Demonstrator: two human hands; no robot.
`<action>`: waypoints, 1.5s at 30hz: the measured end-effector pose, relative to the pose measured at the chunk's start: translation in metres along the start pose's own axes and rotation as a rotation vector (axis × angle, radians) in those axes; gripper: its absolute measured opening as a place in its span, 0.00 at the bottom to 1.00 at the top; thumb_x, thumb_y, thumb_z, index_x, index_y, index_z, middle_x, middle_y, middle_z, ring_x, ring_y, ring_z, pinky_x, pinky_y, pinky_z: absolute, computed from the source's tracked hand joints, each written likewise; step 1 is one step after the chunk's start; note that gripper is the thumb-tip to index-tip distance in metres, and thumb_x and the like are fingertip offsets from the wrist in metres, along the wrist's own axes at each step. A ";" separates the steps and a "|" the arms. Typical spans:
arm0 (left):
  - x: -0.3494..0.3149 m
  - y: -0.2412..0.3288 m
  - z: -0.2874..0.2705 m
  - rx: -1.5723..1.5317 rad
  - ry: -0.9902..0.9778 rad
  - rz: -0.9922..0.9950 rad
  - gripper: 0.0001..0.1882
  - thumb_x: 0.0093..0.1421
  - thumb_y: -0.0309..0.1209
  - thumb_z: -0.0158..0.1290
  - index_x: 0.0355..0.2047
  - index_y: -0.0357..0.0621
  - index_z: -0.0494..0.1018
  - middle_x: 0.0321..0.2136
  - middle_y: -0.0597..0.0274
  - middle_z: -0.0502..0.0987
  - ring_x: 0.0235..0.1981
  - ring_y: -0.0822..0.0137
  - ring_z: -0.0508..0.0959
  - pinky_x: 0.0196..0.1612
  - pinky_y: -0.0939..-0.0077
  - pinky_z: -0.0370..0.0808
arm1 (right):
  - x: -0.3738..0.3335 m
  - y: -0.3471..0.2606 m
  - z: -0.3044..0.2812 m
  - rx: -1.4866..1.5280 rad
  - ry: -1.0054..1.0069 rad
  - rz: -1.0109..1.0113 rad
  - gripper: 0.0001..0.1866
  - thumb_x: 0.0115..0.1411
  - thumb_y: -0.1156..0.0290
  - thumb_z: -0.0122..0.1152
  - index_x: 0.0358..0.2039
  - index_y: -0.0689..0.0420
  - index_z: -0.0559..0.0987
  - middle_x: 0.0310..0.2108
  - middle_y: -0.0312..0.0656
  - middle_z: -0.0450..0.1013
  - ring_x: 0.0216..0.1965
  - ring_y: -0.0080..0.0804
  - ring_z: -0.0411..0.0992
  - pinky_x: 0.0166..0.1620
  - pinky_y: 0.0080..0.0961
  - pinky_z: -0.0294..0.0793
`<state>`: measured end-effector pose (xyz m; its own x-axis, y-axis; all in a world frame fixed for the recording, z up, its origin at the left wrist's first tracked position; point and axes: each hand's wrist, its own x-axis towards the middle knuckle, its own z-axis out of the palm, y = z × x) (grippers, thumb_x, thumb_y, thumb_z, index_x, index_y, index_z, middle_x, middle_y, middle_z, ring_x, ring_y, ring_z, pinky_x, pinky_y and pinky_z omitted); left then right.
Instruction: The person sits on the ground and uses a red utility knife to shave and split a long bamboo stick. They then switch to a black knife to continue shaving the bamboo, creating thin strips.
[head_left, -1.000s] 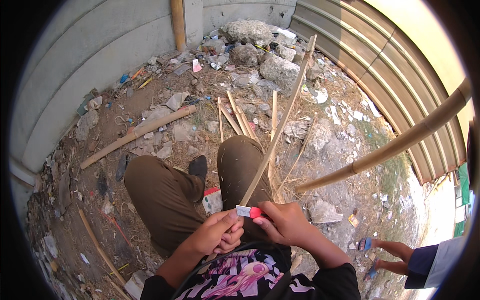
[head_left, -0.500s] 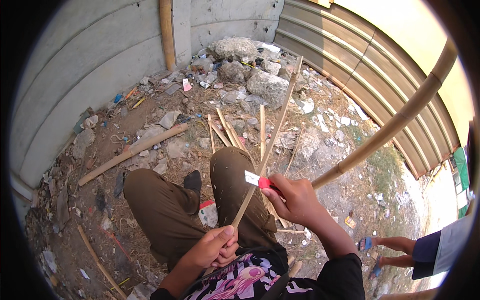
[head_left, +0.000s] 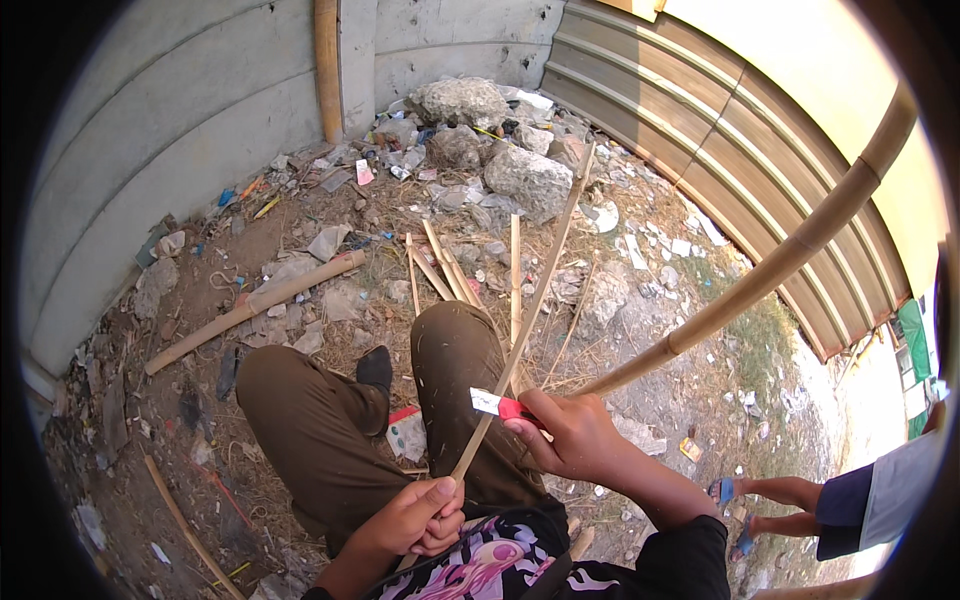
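My left hand (head_left: 412, 518), low in front of my shirt, is closed around the near end of a long, thin bamboo strip (head_left: 547, 282). From there the strip slants up and away past my raised knee. In my right hand (head_left: 580, 437) is a red box cutter (head_left: 517, 411), gripped with the fingers wrapped round its handle. Its broad, bright blade points left and lies across the strip, a short way beyond my left hand. Whether the edge bites into the bamboo cannot be made out. Small pale shavings dot my brown trousers (head_left: 455, 380).
Several split bamboo pieces (head_left: 515, 270) lie beyond my knees, and a thicker bamboo length (head_left: 255, 308) lies to the left. A long bamboo pole (head_left: 740, 307) rises at right. Rocks (head_left: 530, 178) and litter sit by the wall (head_left: 190, 130). Another person's legs (head_left: 785, 490) stand at right.
My right hand and the box cutter have slid down the strip, nearer to my left hand. The strip's far end has dipped slightly.
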<state>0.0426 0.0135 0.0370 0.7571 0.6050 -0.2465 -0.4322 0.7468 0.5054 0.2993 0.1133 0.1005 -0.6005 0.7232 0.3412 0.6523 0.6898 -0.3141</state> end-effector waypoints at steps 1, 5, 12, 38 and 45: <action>-0.001 0.000 0.000 -0.005 0.021 -0.007 0.22 0.76 0.49 0.33 0.30 0.48 0.58 0.15 0.74 0.52 0.12 0.81 0.51 0.12 0.83 0.50 | -0.002 -0.001 0.003 0.005 -0.024 0.004 0.14 0.68 0.56 0.58 0.31 0.53 0.72 0.16 0.39 0.71 0.15 0.41 0.72 0.18 0.38 0.67; -0.006 0.002 -0.003 -0.025 0.067 -0.013 0.23 0.75 0.52 0.35 0.29 0.48 0.58 0.14 0.75 0.51 0.12 0.81 0.50 0.13 0.82 0.49 | 0.023 0.020 0.002 -0.081 0.051 0.015 0.15 0.68 0.56 0.56 0.31 0.53 0.72 0.16 0.40 0.71 0.14 0.43 0.72 0.18 0.38 0.67; -0.010 -0.006 -0.001 -0.072 -0.002 -0.120 0.22 0.76 0.50 0.33 0.30 0.49 0.58 0.15 0.75 0.51 0.13 0.81 0.50 0.14 0.84 0.50 | 0.071 0.104 -0.042 -0.105 0.363 0.360 0.16 0.71 0.57 0.53 0.32 0.56 0.74 0.13 0.44 0.69 0.15 0.45 0.71 0.20 0.38 0.66; -0.007 -0.010 -0.025 -0.038 0.196 -0.103 0.23 0.76 0.52 0.32 0.30 0.50 0.58 0.16 0.76 0.52 0.14 0.82 0.49 0.16 0.86 0.50 | 0.084 0.140 0.043 -0.254 0.251 0.301 0.18 0.70 0.50 0.52 0.32 0.52 0.76 0.14 0.41 0.73 0.16 0.45 0.75 0.19 0.40 0.68; -0.007 -0.010 -0.029 -0.056 0.214 -0.120 0.23 0.76 0.51 0.33 0.30 0.50 0.58 0.16 0.76 0.52 0.14 0.82 0.49 0.15 0.85 0.49 | 0.073 0.159 0.056 1.034 -0.029 0.816 0.29 0.74 0.44 0.41 0.30 0.58 0.75 0.14 0.33 0.66 0.12 0.22 0.61 0.18 0.22 0.60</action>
<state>0.0281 0.0097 0.0095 0.6862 0.5515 -0.4743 -0.3769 0.8273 0.4166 0.3337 0.2773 0.0260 -0.2229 0.9329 -0.2828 0.1848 -0.2444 -0.9519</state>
